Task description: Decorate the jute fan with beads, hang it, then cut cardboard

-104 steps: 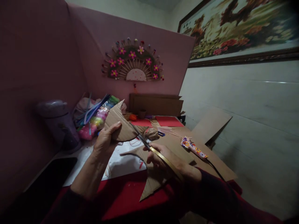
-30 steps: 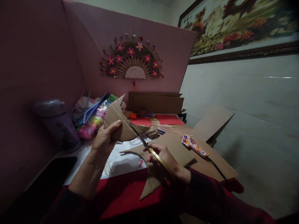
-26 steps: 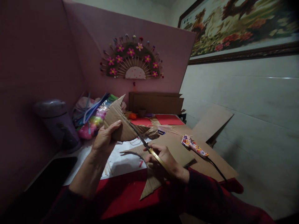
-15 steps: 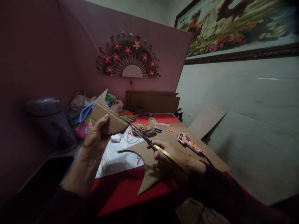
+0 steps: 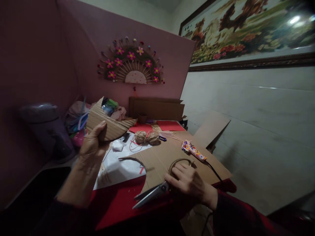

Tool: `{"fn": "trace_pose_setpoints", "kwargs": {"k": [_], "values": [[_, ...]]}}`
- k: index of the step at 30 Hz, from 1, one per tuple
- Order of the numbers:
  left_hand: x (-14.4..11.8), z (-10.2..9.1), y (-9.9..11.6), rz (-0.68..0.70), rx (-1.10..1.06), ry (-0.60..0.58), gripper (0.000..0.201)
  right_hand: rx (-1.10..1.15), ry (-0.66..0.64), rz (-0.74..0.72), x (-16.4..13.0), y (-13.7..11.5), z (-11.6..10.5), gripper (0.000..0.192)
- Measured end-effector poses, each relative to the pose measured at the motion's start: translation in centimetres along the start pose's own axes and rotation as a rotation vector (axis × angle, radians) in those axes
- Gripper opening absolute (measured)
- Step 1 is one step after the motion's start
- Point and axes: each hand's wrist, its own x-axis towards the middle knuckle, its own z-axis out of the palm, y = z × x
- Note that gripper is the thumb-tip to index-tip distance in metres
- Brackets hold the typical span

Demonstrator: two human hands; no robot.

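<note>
My left hand grips a cut piece of corrugated cardboard, held up over the left part of the table, thumb on its near face. The piece has a curved lower edge and pointed ends. My right hand is closed round the scissors, whose blades are slightly apart and point left, low over the table's front. One gold-coloured handle loop shows above my fingers. Beneath the scissors lies a larger cardboard sheet with a curved cut-out on its left side.
Behind lie a ball of twine, red paper and several thin sticks. A flower-patterned glue gun with a black cord rests at right. White paper covers the left. A purple container stands far left; a decorated fan hangs behind.
The scissors have come away from the cardboard piece and swung down toward the table's front edge. My left hand, with the piece, has shifted slightly left in view.
</note>
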Motion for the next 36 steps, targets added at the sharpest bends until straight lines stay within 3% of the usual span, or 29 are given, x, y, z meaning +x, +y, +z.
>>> {"fn": "trace_pose_setpoints", "kwargs": {"k": [4,7,9,11,16,24,26,30,33,36], "values": [[0.2,0.0,0.3,-0.024,0.002,0.031,0.021,0.034,0.111,-0.088,-0.4,1.1,-3.4,0.025],[0.1,0.2,0.5,-0.030,-0.003,0.044,0.021,0.052,0.206,-0.019,-0.4,2.4,-5.6,0.028],[0.0,0.2,0.6,-0.022,-0.006,0.050,0.022,-0.005,0.248,0.076,0.2,3.6,-5.8,0.028],[-0.1,0.2,0.8,-0.009,-0.015,0.066,0.025,-0.084,0.280,0.133,1.2,5.0,-4.9,0.026],[0.2,-0.2,1.3,0.088,-0.046,0.149,0.028,-0.203,0.289,0.124,3.9,7.9,-0.6,0.021],[0.5,-0.5,1.7,0.287,-0.093,0.261,0.031,-0.265,0.197,0.040,4.5,9.1,3.3,0.025],[0.4,-0.5,1.7,0.281,-0.086,0.212,0.031,-0.261,0.182,0.064,4.7,9.0,3.8,0.025],[0.2,-0.6,1.1,0.157,-0.049,0.001,0.027,-0.103,0.095,0.185,5.8,7.7,4.0,0.022],[0.0,-0.7,0.6,0.090,-0.026,-0.134,0.026,0.096,0.119,0.338,6.9,5.4,2.4,0.028],[-0.4,-0.7,0.3,0.071,-0.015,-0.210,0.025,0.493,0.036,0.533,7.5,2.9,-0.4,0.034]]}}
